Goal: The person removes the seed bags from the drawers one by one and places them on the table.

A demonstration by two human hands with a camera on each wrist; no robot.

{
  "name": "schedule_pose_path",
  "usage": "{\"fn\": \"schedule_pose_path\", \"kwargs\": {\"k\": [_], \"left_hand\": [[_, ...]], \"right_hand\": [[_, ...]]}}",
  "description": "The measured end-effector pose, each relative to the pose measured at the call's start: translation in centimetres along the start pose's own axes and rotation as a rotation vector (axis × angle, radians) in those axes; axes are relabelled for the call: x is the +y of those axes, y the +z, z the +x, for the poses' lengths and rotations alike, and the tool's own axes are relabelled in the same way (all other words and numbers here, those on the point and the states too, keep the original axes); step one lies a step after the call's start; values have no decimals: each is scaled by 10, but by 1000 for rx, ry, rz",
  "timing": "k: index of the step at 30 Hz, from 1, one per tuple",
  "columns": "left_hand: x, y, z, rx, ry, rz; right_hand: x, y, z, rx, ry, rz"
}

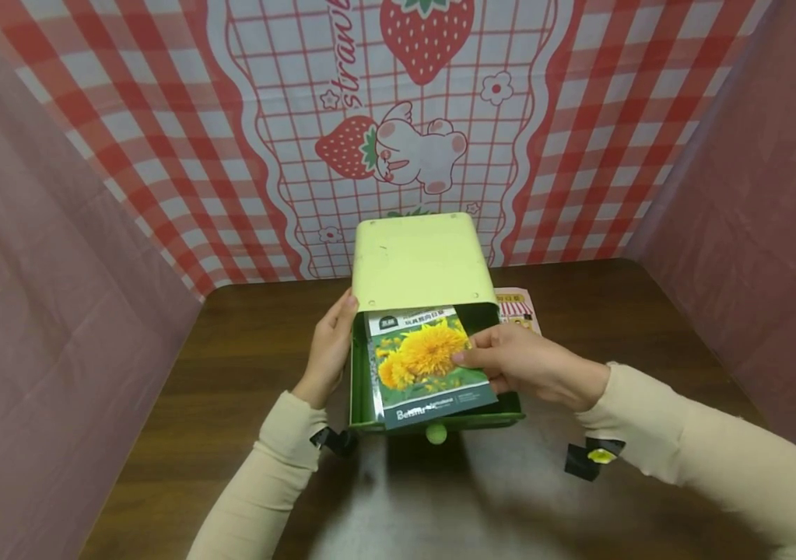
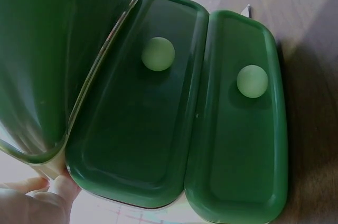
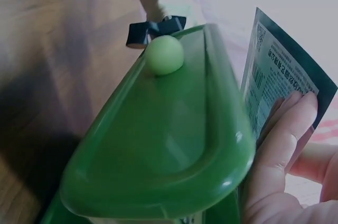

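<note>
A small light-green drawer cabinet (image 1: 422, 260) stands on the table, its green top drawer (image 1: 510, 420) pulled out toward the front. My right hand (image 1: 527, 362) pinches a seed packet (image 1: 419, 365) with yellow flowers by its right edge, thumb on the printed front. The packet lies tilted over the open drawer, its top end close to the cabinet's opening. In the right wrist view the packet's printed back (image 3: 280, 71) faces the camera. My left hand (image 1: 327, 346) rests against the cabinet's left side near the front edge, fingers lying along the wall.
Below the pulled-out drawer, the left wrist view shows two green drawer fronts (image 2: 140, 123) with round pale knobs (image 2: 252, 81), both pushed in. A pink printed packet (image 1: 518, 307) lies behind the right hand. A red-checked strawberry cloth (image 1: 426, 155) hangs behind the wooden table (image 1: 250, 358).
</note>
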State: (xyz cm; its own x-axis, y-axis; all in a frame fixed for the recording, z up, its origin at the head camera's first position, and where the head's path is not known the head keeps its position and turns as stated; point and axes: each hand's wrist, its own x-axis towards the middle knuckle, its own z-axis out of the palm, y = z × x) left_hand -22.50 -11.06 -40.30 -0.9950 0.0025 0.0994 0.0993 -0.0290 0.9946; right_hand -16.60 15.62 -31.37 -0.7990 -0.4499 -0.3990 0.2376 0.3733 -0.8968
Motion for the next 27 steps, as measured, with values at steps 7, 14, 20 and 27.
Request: {"fn": "schedule_pose_path", "kwargs": {"k": [7,14,20,27], "left_hand": [[0,0,0,0,13,-8],[0,0,0,7,33,6],[1,0,0,12,26,6],[2,1,-1,19,18,22]], "right_hand": [[0,0,-24,-41,23,33],[-4,-4,-42,-70,-47,-11],[-11,-23,-47,23,-62,112],[-11,-62,-43,360,-95,81]]}}
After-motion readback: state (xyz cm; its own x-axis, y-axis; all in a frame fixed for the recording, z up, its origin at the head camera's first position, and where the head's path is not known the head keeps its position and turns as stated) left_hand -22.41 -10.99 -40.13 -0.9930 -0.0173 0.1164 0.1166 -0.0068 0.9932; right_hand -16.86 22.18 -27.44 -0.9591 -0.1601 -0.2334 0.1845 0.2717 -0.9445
